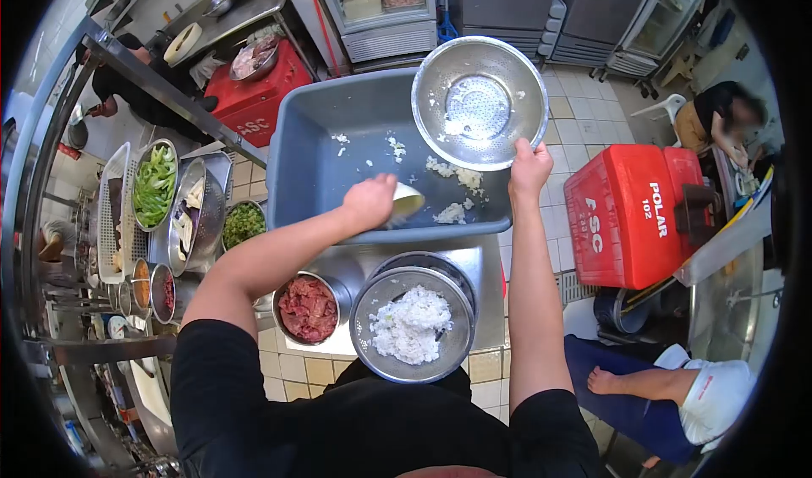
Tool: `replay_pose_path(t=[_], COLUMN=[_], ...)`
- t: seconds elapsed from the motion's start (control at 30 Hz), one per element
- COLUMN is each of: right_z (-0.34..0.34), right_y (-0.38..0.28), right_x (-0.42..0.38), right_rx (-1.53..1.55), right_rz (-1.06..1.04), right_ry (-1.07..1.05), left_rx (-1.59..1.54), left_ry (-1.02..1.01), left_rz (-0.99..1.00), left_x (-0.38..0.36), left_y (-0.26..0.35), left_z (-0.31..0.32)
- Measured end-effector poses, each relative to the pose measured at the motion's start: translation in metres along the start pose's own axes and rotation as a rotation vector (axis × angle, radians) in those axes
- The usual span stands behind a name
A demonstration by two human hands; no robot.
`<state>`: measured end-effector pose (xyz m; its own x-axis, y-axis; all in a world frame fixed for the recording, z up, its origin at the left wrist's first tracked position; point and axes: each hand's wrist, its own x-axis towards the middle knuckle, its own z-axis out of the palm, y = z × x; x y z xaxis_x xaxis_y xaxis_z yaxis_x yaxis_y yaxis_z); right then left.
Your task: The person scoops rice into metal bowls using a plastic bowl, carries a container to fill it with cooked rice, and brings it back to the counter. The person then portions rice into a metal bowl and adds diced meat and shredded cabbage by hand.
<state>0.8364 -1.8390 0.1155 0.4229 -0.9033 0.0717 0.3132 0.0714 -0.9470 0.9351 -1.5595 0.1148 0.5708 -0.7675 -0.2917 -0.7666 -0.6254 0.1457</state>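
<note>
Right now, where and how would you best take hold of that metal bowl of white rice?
Probably by the left and right edges of the bowl, one hand each, coming from the near side: it is round and wide, no handle shows, and rice heaps in its middle. The left hand and right hand hold other things, so free them first.

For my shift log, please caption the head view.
Right hand holds a metal bowl over a gray tub with white clumps; left hand holds a small bowl.

Upper colander [480,103] glossy metal; tub [317,110] smooth matt plastic; POLAR-marked cooler [611,216] smooth plastic.
</note>
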Motion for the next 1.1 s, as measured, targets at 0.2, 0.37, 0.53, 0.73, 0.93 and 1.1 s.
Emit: replay_pose_path(t=[0.2,0.37,0.53,0.73,0.93,1.1], right_z=[-0.007,-0.002,-0.002,-0.003,-0.002,-0.002], right_y=[0.009,0.005,0.008,0.011,0.008,0.003], right_x=[0.008,0.005,0.005,0.005,0.002,0.002], right_rx=[-0.100,0.020,0.041,0.094,0.084,-0.013], right_rz=[-0.056,0.028,0.031,-0.003,0.010,-0.006], right_ry=[-0.012,0.034,0.033,0.040,0.091,0.051], left_rx=[0.527,0.380,-0.061,0.209,0.227,0.014], left_ry=[0.461,0.383,0.075,0.092,-0.153,0.006], left_rz=[-0.254,-0.460,-0.216,0.365,0.206,-0.031], left_x=[0.077,0.125,0.131,0.077,0.109,0.092], left_y=[-0.074,-0.097,0.041,0.105,0.031,0.030], left_z=[-0.031,0.042,0.008,0.012,-0.039,-0.011])
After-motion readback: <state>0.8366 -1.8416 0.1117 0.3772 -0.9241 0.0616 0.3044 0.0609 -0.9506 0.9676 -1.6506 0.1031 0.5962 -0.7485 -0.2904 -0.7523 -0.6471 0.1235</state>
